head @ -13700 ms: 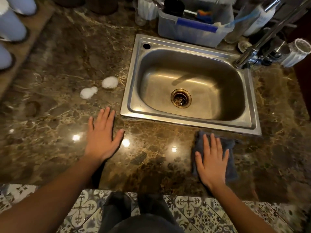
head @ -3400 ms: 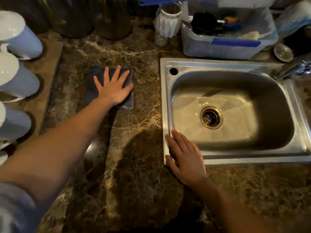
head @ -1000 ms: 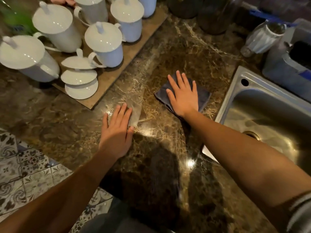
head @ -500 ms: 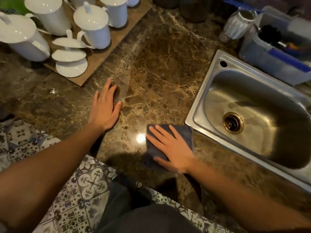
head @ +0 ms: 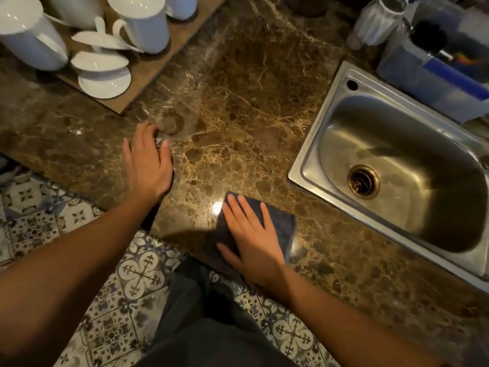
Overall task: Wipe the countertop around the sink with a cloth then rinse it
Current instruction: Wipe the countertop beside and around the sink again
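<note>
The brown marble desk (head: 238,102) fills most of the view, veined in pale gold and glossy, with a bright glare spot close to its near edge. Patterned floor tiles (head: 132,274) show below it at 7 o'clock, and the person's dark trousers (head: 211,327) at 6 o'clock.

At 3 o'clock the steel sink (head: 312,154) is set into the desk at a slant; its basin holds nothing but the brass-coloured drain (head: 363,181) in its floor. At 1 o'clock, just behind the sink's far rim, stands a translucent plastic tub (head: 423,75) with a blue band on its side. Inside it are a dark rounded thing and some small coloured pieces, too blurred to name. A white ribbed cup (head: 375,19) stands beside the tub, on its 9 o'clock side.

At 11 o'clock a wooden board (head: 148,72) carries white mugs (head: 143,25) – what they hold is out of sight – and loose white lids (head: 104,78) lying near the board's near corner.

The dark grey cloth (head: 280,229) lies flat at 6 o'clock, at the desk's near edge, near the sink's closest corner but apart from it. The right hand (head: 251,239) presses on it, palm down, fingers straight and a little spread. The left hand (head: 148,165) rests at 9 o'clock on bare marble – palm down, holding nothing, its fingertips blurred and seemingly slightly bent
</note>
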Motion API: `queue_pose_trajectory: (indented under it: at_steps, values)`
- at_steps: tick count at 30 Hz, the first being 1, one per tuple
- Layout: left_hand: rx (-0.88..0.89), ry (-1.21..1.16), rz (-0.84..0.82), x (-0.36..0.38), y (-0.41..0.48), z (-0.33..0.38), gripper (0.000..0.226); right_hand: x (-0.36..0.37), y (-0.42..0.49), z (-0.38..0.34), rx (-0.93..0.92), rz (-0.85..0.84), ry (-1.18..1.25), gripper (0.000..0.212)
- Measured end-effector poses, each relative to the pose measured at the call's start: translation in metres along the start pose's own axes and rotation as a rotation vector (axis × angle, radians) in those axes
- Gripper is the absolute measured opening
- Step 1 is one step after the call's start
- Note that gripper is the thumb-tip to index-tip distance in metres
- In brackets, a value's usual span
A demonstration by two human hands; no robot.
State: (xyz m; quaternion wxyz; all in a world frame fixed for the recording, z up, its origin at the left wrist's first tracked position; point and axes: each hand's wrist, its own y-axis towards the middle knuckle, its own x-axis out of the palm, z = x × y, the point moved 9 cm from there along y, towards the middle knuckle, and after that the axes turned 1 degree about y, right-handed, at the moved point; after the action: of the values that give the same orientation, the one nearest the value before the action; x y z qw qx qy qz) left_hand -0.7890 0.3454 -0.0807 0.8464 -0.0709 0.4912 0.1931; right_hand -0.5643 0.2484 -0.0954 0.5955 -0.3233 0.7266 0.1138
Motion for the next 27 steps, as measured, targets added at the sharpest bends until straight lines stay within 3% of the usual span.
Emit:
queue_pose_trajectory:
  at_steps: [5,11,19,23,27]
  values:
    - [-0.113,-0.048,0.093,-0.011,-0.002,-0.013,0.043,-0.024,0.105,0.018,0.065,0.077,-0.017,0.069]
    - [-0.091,0.266,-0.1,0.009,0.008,-0.013,0.059,-0.063,0.216,0.058,0.167,0.166,-0.06,0.062]
    - [-0.091,0.261,-0.127,0.015,0.008,-0.016,0.067,-0.096,0.31,0.095,0.322,0.216,-0.022,0.06]
    - [-0.088,0.296,-0.153,0.016,0.007,-0.017,0.069,-0.095,0.304,0.087,0.261,0.206,-0.057,0.059]
    - [-0.08,0.299,-0.148,0.014,0.007,-0.014,0.071,-0.077,0.272,0.042,0.033,0.127,-0.077,0.059]
